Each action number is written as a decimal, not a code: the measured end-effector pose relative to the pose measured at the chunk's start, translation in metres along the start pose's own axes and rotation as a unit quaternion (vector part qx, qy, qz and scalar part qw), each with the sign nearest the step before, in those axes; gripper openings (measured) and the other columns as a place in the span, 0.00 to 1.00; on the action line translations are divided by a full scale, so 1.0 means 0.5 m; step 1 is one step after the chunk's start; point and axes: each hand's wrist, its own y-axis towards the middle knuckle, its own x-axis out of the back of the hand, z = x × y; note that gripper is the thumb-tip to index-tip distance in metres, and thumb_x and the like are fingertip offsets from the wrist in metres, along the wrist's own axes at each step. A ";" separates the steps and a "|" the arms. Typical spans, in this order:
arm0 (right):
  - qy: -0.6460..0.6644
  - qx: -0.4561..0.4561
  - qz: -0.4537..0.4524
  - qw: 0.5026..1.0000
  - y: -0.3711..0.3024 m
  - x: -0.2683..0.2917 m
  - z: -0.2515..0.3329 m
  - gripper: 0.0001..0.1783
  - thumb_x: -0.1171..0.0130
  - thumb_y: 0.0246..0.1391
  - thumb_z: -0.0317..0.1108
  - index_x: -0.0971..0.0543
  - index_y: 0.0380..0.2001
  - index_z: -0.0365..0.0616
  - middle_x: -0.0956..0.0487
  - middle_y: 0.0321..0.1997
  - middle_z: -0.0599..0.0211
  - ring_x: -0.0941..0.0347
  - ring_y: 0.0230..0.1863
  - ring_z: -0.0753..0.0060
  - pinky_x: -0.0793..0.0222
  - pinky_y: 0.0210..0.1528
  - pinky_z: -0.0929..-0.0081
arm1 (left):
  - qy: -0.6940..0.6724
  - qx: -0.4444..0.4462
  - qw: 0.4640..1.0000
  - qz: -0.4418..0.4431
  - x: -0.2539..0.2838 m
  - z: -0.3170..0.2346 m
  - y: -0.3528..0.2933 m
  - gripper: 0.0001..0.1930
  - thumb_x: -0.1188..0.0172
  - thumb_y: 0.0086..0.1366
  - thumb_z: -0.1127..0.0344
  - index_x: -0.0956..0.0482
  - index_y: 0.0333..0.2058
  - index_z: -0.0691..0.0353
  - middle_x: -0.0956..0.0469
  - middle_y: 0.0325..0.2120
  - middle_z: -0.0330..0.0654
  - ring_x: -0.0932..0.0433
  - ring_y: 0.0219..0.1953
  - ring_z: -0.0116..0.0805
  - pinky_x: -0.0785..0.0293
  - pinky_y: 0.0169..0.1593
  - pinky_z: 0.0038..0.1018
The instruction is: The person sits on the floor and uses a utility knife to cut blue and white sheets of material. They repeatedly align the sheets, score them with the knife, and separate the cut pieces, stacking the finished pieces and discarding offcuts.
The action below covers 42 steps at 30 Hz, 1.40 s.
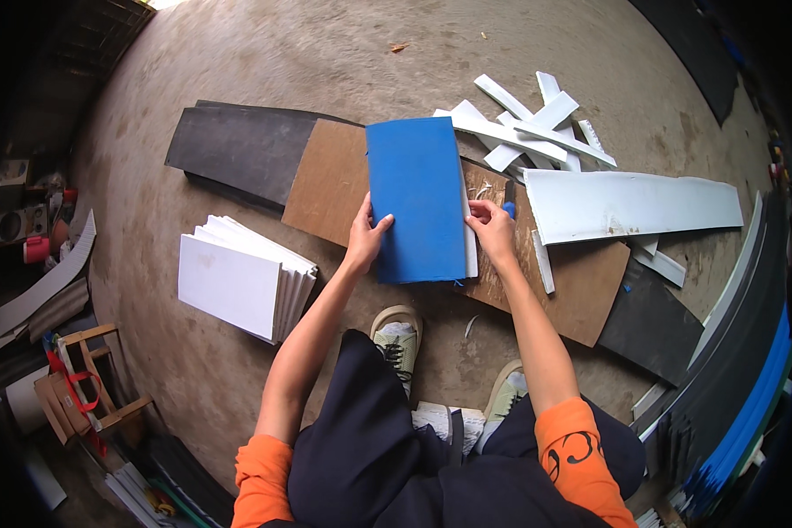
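A blue rectangular foam sheet point(418, 198) lies in front of me, with a white sheet point(472, 253) showing from under its right edge. My left hand point(366, 234) grips the blue sheet's left edge, thumb on top and fingers at the side. At the opposite edge my right hand point(491, 231) is closed on the sheets' border, its thumb against the white edge; some fingertips are hidden. Just beyond the right hand is a small blue object point(509, 209), too little visible to name. Beneath the sheets is a brown board point(326, 180) with a worn, scratched middle.
To the left stands a leaning stack of white sheets point(231, 280). White offcut strips point(537, 128) are heaped at the far right, near a long white panel point(634, 207). Black slabs point(238, 145) extend under the board. Long black and blue sheets point(739, 396) line the right side.
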 end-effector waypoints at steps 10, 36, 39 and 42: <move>-0.016 0.004 0.012 1.000 0.004 0.003 -0.001 0.14 0.39 0.38 0.28 0.24 0.34 0.44 0.21 0.28 0.65 0.25 0.28 0.74 0.30 0.33 0.77 | -0.026 -0.013 0.999 -0.042 -0.017 0.026 0.002 0.31 0.50 0.58 0.76 0.52 0.59 0.64 0.40 0.54 0.46 0.39 0.54 0.32 0.43 0.55 0.25; -0.018 -0.005 0.019 1.000 0.015 0.003 -0.011 0.13 0.38 0.38 0.29 0.24 0.32 0.43 0.21 0.28 0.66 0.25 0.29 0.74 0.30 0.34 0.78 | 0.033 -0.017 0.998 -0.056 -0.008 0.041 -0.004 0.32 0.44 0.54 0.72 0.47 0.57 0.64 0.33 0.49 0.50 0.33 0.50 0.35 0.38 0.52 0.26; -0.026 -0.005 0.025 0.999 0.015 0.005 -0.009 0.13 0.38 0.38 0.29 0.24 0.32 0.42 0.21 0.28 0.66 0.25 0.28 0.74 0.30 0.33 0.78 | 0.070 -0.032 0.994 -0.079 -0.010 0.044 -0.006 0.31 0.43 0.54 0.71 0.45 0.56 0.62 0.31 0.47 0.50 0.31 0.49 0.36 0.37 0.51 0.27; -0.031 0.002 0.030 0.999 0.015 0.008 -0.004 0.13 0.37 0.38 0.30 0.24 0.32 0.42 0.21 0.28 0.65 0.25 0.28 0.73 0.30 0.33 0.78 | 0.094 -0.032 0.990 -0.096 -0.014 0.044 -0.004 0.30 0.43 0.53 0.71 0.43 0.55 0.63 0.30 0.46 0.50 0.31 0.48 0.37 0.37 0.51 0.28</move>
